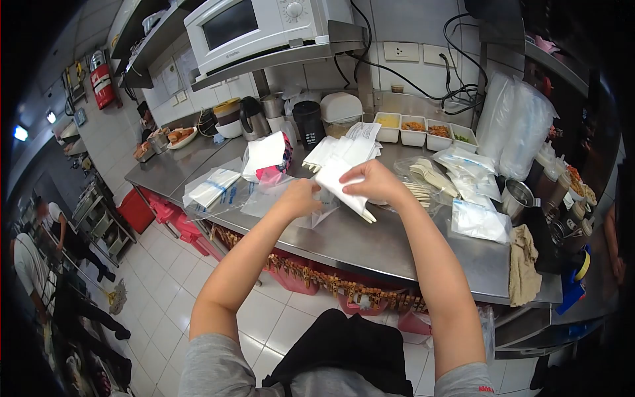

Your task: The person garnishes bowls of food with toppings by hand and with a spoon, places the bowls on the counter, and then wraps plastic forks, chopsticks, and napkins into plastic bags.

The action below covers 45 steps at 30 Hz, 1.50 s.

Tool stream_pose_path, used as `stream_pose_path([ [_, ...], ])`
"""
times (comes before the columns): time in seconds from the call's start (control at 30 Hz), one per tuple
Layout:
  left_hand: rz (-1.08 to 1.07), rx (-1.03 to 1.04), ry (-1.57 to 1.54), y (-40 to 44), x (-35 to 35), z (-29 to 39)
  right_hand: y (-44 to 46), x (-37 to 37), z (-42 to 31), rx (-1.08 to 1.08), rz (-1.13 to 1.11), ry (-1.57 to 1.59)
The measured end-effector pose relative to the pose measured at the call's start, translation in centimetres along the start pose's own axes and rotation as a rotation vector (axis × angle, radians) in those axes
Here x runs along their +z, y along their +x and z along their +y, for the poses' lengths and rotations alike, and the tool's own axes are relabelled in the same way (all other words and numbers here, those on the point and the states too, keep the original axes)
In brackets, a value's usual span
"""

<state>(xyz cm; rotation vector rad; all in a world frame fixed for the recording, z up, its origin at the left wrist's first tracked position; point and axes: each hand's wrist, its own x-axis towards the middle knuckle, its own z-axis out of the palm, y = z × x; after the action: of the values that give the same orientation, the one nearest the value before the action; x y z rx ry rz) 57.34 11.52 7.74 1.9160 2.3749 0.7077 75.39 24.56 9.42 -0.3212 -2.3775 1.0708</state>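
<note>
My right hand (374, 182) grips a folded white napkin packet (339, 188), and pale utensil tips stick out of its lower end. To its left, my left hand (301, 198) pinches a clear plastic bag (268, 196) lying at the counter's front. Just behind both hands lies a pile of similar white napkin packets (344, 149). Loose pale utensils (431, 175) sit in clear plastic to the right of my right hand. Farther left, a stack of white napkins (213, 187) rests on clear wrapping.
Behind the steel counter (390, 245) stand a black container (308, 124), a kettle (254, 118) and food trays (414, 131). A microwave (258, 30) hangs above. At right are white packets (479, 218), a beige cloth (524, 264) and bottles. Other people stand at far left; an arm shows far right.
</note>
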Motion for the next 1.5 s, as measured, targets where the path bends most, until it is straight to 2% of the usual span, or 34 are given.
stream_pose_path([
  [0.13, -0.05, -0.023, 0.096, 0.1, -1.8, 1.1, -0.3, 0.8, -0.2, 0.085, -0.108, -0.117],
  [0.2, -0.078, 0.033, 0.113, 0.1, -2.2, 2.3, -0.2, 1.2, -0.4, 0.088, -0.165, 0.023],
  [0.3, -0.05, 0.316, 0.248, 0.2, -1.4, 3.5, 0.2, 1.7, 0.8, 0.075, -0.218, 0.236],
  [0.4, -0.102, 0.335, 0.296, -1.3, -2.0, 7.4, 0.6, 2.1, 2.5, 0.178, -0.222, 0.543],
  [0.53, 0.051, 0.445, 0.252, -3.7, -1.4, 10.5, 0.1, 2.1, 0.6, 0.254, -0.267, 0.895],
  [0.6, 0.172, 0.565, 0.209, -4.1, 0.1, 11.2, 0.3, 2.5, 1.4, 0.013, -0.333, 0.748],
  [0.63, 0.233, 0.625, 0.186, -4.3, 0.9, 11.6, 1.1, 2.7, 3.5, -0.247, -0.357, 0.51],
  [0.7, 0.047, 0.572, 0.255, -6.0, 0.8, 13.9, 2.1, 2.8, 4.9, -0.765, -0.206, 0.04],
  [0.73, -0.078, 0.515, 0.204, -6.8, 0.6, 15.1, 0.5, 2.4, 4.8, -0.746, -0.209, 0.082],
  [0.8, -0.074, 0.596, -0.075, -7.9, -0.1, 15.9, -1.7, 1.5, 1.8, -0.544, -0.24, 0.291],
  [0.83, -0.071, 0.637, -0.216, -8.1, -0.3, 15.9, -2.0, 1.3, 1.3, -0.359, -0.261, 0.455],
  [0.87, 0.192, 0.762, -0.342, -7.5, -0.2, 15.2, -2.2, 1.1, 0.7, -0.169, -0.276, 0.615],
  [0.9, 0.339, 0.737, -0.315, -6.7, -0.9, 13.7, -2.7, 0.8, -0.6, -0.03, -0.262, 0.643],
  [0.93, 0.483, 0.706, -0.286, -5.8, -1.9, 11.6, -3.1, 0.5, -2.0, 0.11, -0.241, 0.677],
  [1.0, 0.774, 0.508, -0.182, -3.9, -3.5, 6.3, -3.9, 0.2, -6.0, 0.275, -0.154, 0.483],
  [1.07, 0.561, 0.131, -0.508, -2.2, -2.1, 0.6, -1.8, 1.4, -2.0, 0.138, -0.295, 0.523],
  [1.13, -0.084, -0.103, -1.124, -2.0, -1.6, -3.5, -1.1, 2.5, -0.5, 0.024, -0.388, 0.528],
  [1.17, -0.429, -0.221, -1.407, -1.9, -1.3, -4.9, -1.1, 3.1, -0.4, 0.063, -0.433, 0.546],
  [1.23, -0.494, -0.231, -1.486, -2.0, 0.5, -6.8, -1.0, 4.0, 0.0, 0.14, -0.515, 0.573],
  [1.27, -0.534, -0.174, -1.559, -1.9, 0.8, -7.1, -1.0, 4.2, 0.3, 0.098, -0.535, 0.518],
  [1.37, -0.541, -0.111, -1.771, -1.7, 1.3, -7.7, -0.8, 3.9, 1.1, 0.151, -0.556, 0.3],
  [1.5, -0.594, -0.107, -1.819, -1.8, 1.0, -7.6, -1.0, 4.7, 0.2, 0.161, -0.498, 0.322],
])
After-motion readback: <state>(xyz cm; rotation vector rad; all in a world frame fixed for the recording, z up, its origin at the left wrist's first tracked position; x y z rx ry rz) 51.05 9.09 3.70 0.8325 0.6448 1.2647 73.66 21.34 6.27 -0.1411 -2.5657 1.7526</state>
